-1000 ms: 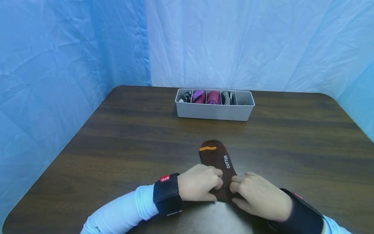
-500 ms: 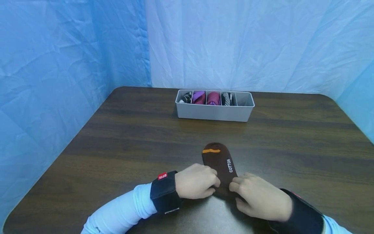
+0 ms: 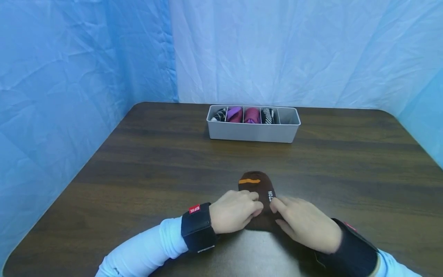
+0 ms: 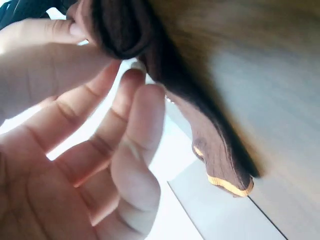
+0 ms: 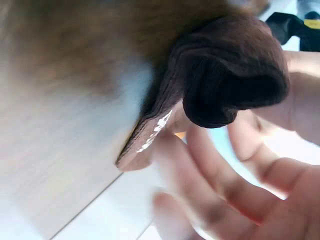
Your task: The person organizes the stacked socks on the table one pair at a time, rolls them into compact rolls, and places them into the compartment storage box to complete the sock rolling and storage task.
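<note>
A brown sock (image 3: 259,222) with an orange stripe at the toe and white lettering lies on the table, toe pointing away from me. In the right wrist view, the near end of the sock (image 5: 235,60) is curled into a thick roll. My left hand (image 3: 235,211) holds this rolled end from the left, its thumb behind and its fingers in front. From the right, my right hand (image 3: 308,223) pinches the roll between thumb and fingers; these fingers are blurred in its wrist view. Part of the lettering is covered.
A grey divided box (image 3: 250,132) stands near the far table edge. Several compartments hold rolled socks, black-and-white and pink-purple; its rightmost compartment shows only bare wall. Blue sheeting (image 3: 277,50) hangs behind and beside the brown wooden table (image 3: 155,154).
The sock's near end has rolled farther toward the toe, so the flat part is shorter. My right hand has shifted forward and slightly left, now covering some lettering.
</note>
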A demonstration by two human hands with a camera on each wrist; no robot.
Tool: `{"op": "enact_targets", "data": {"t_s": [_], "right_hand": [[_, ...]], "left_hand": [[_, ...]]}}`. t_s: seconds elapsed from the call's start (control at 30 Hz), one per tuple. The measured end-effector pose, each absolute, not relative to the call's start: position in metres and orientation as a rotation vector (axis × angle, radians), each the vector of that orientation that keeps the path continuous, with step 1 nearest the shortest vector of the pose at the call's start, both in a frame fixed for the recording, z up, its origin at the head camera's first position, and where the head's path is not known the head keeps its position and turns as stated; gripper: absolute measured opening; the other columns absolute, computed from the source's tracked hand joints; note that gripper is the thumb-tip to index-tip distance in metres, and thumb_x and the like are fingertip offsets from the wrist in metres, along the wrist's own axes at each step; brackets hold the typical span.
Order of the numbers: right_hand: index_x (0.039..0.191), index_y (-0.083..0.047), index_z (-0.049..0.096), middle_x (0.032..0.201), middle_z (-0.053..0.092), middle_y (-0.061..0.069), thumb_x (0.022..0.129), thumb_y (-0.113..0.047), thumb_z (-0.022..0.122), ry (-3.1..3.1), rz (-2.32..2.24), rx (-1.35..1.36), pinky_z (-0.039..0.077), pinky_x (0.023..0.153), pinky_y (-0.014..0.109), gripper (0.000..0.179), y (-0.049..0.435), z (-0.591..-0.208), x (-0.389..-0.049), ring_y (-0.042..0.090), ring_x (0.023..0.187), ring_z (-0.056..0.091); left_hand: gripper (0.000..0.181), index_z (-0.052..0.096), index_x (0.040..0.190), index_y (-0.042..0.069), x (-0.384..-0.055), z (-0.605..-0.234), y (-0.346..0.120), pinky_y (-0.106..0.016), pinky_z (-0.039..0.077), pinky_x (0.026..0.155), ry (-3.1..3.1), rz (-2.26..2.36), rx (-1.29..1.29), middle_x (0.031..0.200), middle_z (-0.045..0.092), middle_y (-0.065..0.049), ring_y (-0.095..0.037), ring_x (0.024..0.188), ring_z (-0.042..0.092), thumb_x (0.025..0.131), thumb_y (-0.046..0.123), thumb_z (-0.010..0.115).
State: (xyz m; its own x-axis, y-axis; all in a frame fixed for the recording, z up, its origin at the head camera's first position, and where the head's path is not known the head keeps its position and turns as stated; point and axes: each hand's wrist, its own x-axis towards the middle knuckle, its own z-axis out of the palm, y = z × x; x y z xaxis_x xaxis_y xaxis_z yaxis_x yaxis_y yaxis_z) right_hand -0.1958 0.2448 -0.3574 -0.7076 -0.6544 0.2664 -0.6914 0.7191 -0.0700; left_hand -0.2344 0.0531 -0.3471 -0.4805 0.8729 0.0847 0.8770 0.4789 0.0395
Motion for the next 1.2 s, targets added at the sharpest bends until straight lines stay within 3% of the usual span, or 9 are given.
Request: {"op": "enact_targets", "data": {"t_s": [0.13, 0.3, 0.53, 0.77, 0.87, 0.93, 1.2], "right_hand": [[0.07, -0.018, 0.045, 0.069, 0.037, -0.013, 0.065, -0.017, 0.069, -2.603, 0.188, 1.126, 0.031, 0.053, 0.017, 0.025, 0.244, -0.358, -0.197, 0.0, 0.058, 0.034], [0.074, -0.018, 0.044, 0.069, 0.036, -0.014, 0.059, -0.03, 0.072, -2.699, 0.158, 1.17, 0.03, 0.057, 0.019, 0.034, 0.245, -0.355, -0.195, 0.0, 0.059, 0.033], [0.073, -0.017, 0.047, 0.063, 0.039, -0.015, 0.058, -0.015, 0.067, -2.722, 0.207, 1.183, 0.029, 0.055, 0.018, 0.025, 0.247, -0.355, -0.195, -0.001, 0.053, 0.03], [0.078, -0.015, 0.051, 0.05, 0.03, -0.018, 0.071, -0.005, 0.053, -2.78, 0.26, 1.259, 0.029, 0.052, 0.019, 0.013, 0.248, -0.357, -0.196, -0.002, 0.043, 0.02], [0.079, -0.016, 0.049, 0.058, 0.042, -0.015, 0.07, -0.007, 0.058, -2.73, 0.211, 1.213, 0.031, 0.052, 0.019, 0.015, 0.248, -0.361, -0.198, -0.001, 0.046, 0.03], [0.078, -0.016, 0.047, 0.064, 0.043, -0.014, 0.068, -0.008, 0.063, -2.655, 0.186, 1.159, 0.031, 0.052, 0.018, 0.02, 0.248, -0.363, -0.199, 0.0, 0.051, 0.033], [0.072, -0.018, 0.041, 0.07, 0.03, -0.012, 0.063, -0.013, 0.068, -2.475, 0.268, 1.171, 0.026, 0.052, 0.014, 0.029, 0.244, -0.358, -0.195, 0.001, 0.058, 0.027]], "left_hand": [[0.005, 0.062, 0.073, 0.021, -0.235, -0.344, 0.054, -0.013, 0.032, 0.049, -2.646, -0.064, -1.583, 0.07, 0.049, 0.009, -0.003, 0.063, 0.045, 0.077, 0.022, 0.06], [0.012, 0.061, 0.072, 0.022, -0.234, -0.341, 0.054, -0.015, 0.031, 0.049, -2.685, 0.019, -1.597, 0.071, 0.047, 0.009, -0.004, 0.064, 0.044, 0.069, 0.031, 0.067], [0.005, 0.058, 0.068, 0.02, -0.234, -0.345, 0.053, -0.016, 0.027, 0.045, -2.665, -0.019, -1.615, 0.064, 0.044, 0.009, -0.004, 0.057, 0.041, 0.07, 0.022, 0.061], [0.012, 0.046, 0.083, 0.016, -0.235, -0.344, 0.052, -0.014, 0.023, 0.042, -2.816, -0.249, -1.682, 0.056, 0.034, 0.01, -0.001, 0.047, 0.033, 0.076, 0.012, 0.055], [0.012, 0.046, 0.077, 0.016, -0.235, -0.346, 0.054, -0.015, 0.023, 0.044, -2.761, -0.23, -1.609, 0.06, 0.036, 0.01, -0.003, 0.052, 0.035, 0.074, 0.01, 0.056], [0.013, 0.047, 0.072, 0.017, -0.235, -0.347, 0.055, -0.014, 0.025, 0.045, -2.703, -0.19, -1.567, 0.065, 0.04, 0.01, -0.003, 0.057, 0.037, 0.073, 0.009, 0.057], [0.011, 0.061, 0.071, 0.02, -0.234, -0.351, 0.055, -0.015, 0.033, 0.046, -2.597, -0.048, -1.583, 0.07, 0.051, 0.009, -0.003, 0.063, 0.048, 0.073, 0.01, 0.057]]}}
